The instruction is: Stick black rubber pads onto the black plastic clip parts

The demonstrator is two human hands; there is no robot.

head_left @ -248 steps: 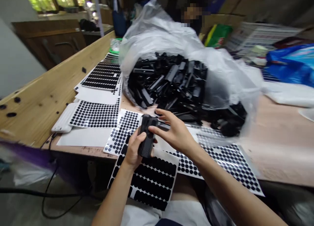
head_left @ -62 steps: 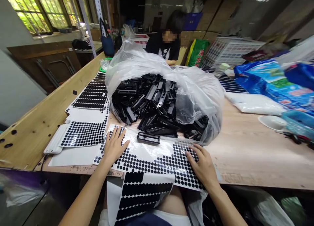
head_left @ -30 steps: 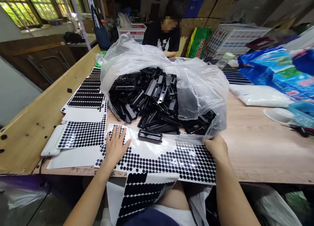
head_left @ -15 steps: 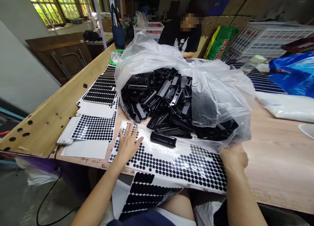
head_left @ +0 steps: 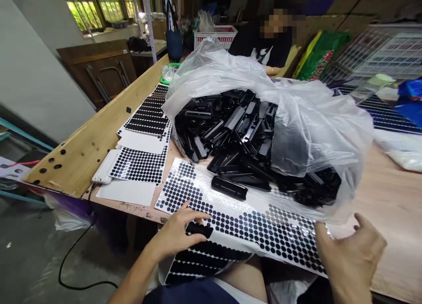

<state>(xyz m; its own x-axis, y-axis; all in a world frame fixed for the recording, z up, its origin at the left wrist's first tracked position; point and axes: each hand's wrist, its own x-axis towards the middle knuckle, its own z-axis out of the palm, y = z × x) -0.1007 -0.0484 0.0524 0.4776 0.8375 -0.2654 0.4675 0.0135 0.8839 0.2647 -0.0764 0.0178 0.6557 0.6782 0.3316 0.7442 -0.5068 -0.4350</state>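
Left hand [head_left: 180,231] pulled back from dotted sheet [head_left: 280,233] to lap sheet [head_left: 204,256], grip apart, contact unclear; right hand [head_left: 352,251] now spread by dotted sheet's right end; black part [head_left: 229,188] on dotted sheet; attention seemingly shifted to lap sheet

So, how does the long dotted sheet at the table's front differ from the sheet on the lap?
The dotted sheet lies flat on the table; the lap sheet is bent. The dotted sheet has small, separate dots; the lap sheet has bigger black shapes packed in rows. Both are pale sheets with black shapes.
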